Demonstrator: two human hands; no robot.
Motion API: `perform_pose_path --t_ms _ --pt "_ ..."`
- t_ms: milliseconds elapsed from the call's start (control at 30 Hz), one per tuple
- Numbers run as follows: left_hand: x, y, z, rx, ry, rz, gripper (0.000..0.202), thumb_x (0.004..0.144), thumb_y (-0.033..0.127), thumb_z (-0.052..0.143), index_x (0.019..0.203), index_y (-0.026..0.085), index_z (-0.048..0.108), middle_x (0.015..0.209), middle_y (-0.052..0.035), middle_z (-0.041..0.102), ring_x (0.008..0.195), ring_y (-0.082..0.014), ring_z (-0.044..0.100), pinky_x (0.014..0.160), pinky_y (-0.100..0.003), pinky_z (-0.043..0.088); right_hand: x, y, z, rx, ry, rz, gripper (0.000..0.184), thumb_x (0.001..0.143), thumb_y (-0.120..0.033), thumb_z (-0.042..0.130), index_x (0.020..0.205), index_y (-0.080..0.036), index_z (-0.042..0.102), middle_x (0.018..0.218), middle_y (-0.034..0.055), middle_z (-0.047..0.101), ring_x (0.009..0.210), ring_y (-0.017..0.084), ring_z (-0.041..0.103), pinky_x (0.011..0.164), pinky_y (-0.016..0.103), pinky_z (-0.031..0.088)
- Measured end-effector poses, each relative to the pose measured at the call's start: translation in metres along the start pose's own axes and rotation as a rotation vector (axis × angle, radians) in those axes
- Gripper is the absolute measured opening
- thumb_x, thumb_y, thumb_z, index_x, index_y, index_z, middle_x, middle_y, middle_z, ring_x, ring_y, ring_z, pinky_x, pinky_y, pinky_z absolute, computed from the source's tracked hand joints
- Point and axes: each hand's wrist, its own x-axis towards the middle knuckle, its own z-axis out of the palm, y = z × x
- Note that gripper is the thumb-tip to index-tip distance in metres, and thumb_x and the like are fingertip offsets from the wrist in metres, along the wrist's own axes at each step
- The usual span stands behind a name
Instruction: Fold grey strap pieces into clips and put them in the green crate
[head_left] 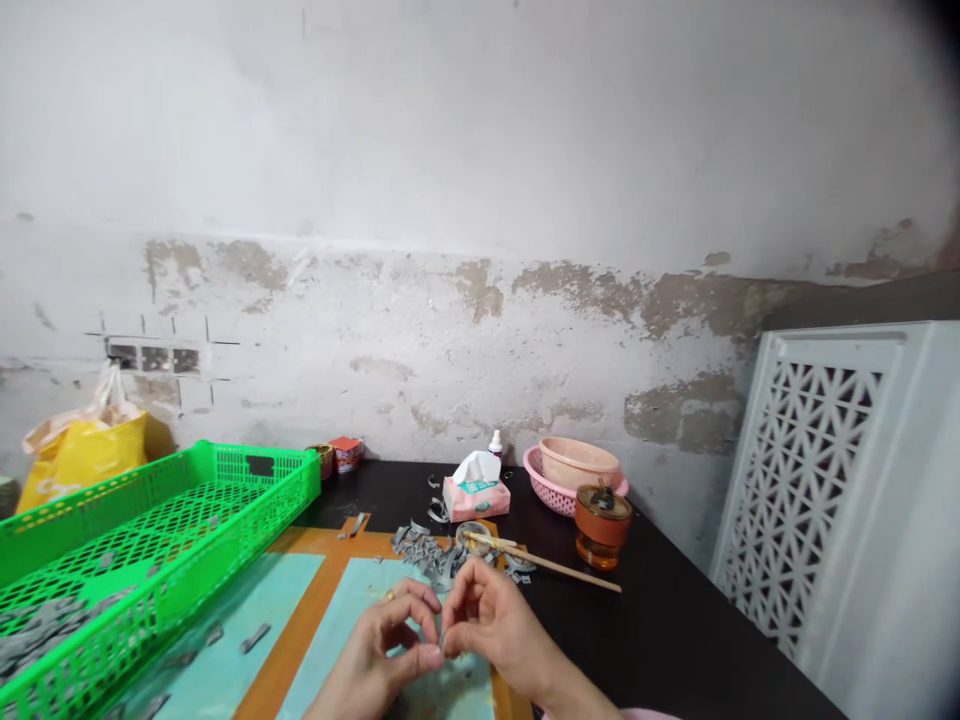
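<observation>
My left hand (386,645) and my right hand (491,620) meet low in the middle of the view, over a pale blue mat (352,610) on the table. Both pinch a small grey piece (442,640) between thumb and fingertips; the piece is mostly hidden by the fingers. A ring shows on a finger of my left hand. Just beyond the hands lies a heap of grey strips (427,552), with a small round dish (472,537) and a thin wooden stick (555,567) beside it.
A green plastic crate (225,520) holding several grey strips stands at left, a yellow bag (82,455) behind it. At the back: a pink tissue pack (476,495), a pink basket (544,480) with a bowl, an amber jar (602,525). A white lattice panel (817,500) stands at right.
</observation>
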Motion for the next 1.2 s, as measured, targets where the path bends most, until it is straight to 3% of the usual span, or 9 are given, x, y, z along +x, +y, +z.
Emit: perform_pose_path --t_ms 100,233,367,600,800,967,1200 --pt "-0.002 -0.001 0.001 -0.054 -0.068 0.017 0.027 0.074 0.045 0.071 0.069 0.019 0.064 0.097 -0.0068 0.058 0.091 -0.0266 0.057 0.077 -0.035 0.044 0.001 0.002 0.0 -0.015 -0.027 0.046 0.046 0.049 -0.033 0.089 0.072 -0.016 0.054 0.063 -0.0031 0.063 0.056 0.01 0.056 0.057 0.022 0.044" --pt "-0.004 -0.008 0.003 0.06 0.017 0.071 0.023 0.081 0.041 0.064 0.072 0.021 0.06 0.099 -0.0064 0.056 0.098 -0.0276 0.053 0.084 -0.037 0.042 0.002 0.008 0.001 -0.013 -0.067 0.175 0.046 0.058 -0.047 0.082 0.075 -0.015 0.055 0.062 -0.0015 0.062 0.05 0.012 0.06 0.054 0.026 0.048" --pt "-0.005 -0.011 0.003 0.174 0.027 0.109 0.017 0.086 0.034 0.059 0.074 0.022 0.057 0.096 -0.0051 0.056 0.097 -0.0262 0.052 0.09 -0.037 0.039 0.003 0.009 0.001 0.007 -0.027 0.214 0.046 0.053 -0.045 0.085 0.071 -0.013 0.056 0.059 0.0005 0.063 0.049 0.013 0.061 0.054 0.027 0.049" --pt "-0.003 -0.01 0.002 0.226 0.06 0.13 0.016 0.09 0.034 0.052 0.077 0.023 0.052 0.09 -0.003 0.056 0.087 -0.0234 0.054 0.08 -0.033 0.042 0.005 0.005 -0.009 -0.042 0.044 0.194 0.041 0.053 -0.04 0.085 0.068 -0.013 0.059 0.054 -0.0001 0.063 0.051 0.013 0.06 0.057 0.027 0.047" --pt "-0.004 -0.021 0.003 0.209 0.129 0.073 0.018 0.09 0.036 0.052 0.079 0.023 0.051 0.08 0.0 0.056 0.077 -0.0208 0.053 0.071 -0.029 0.041 0.005 0.018 -0.006 -0.115 0.004 0.178 0.05 0.057 -0.049 0.081 0.09 -0.013 0.068 0.059 -0.0003 0.064 0.053 0.012 0.06 0.061 0.028 0.047" --pt "-0.001 -0.023 0.007 0.138 0.137 0.052 0.022 0.089 0.041 0.052 0.077 0.023 0.05 0.076 0.0008 0.054 0.072 -0.0196 0.05 0.066 -0.028 0.04 0.01 0.029 -0.007 -0.222 0.098 0.153 0.047 0.06 -0.053 0.078 0.08 -0.011 0.07 0.053 -0.0006 0.061 0.049 0.011 0.056 0.055 0.026 0.045" --pt "0.004 -0.025 0.008 0.031 0.153 0.067 0.027 0.085 0.045 0.057 0.073 0.022 0.05 0.071 0.0019 0.052 0.068 -0.0186 0.049 0.065 -0.029 0.042 0.012 0.031 -0.005 -0.261 0.191 0.136 0.042 0.055 -0.048 0.082 0.073 -0.013 0.071 0.051 -0.0007 0.06 0.047 0.012 0.056 0.051 0.025 0.044"
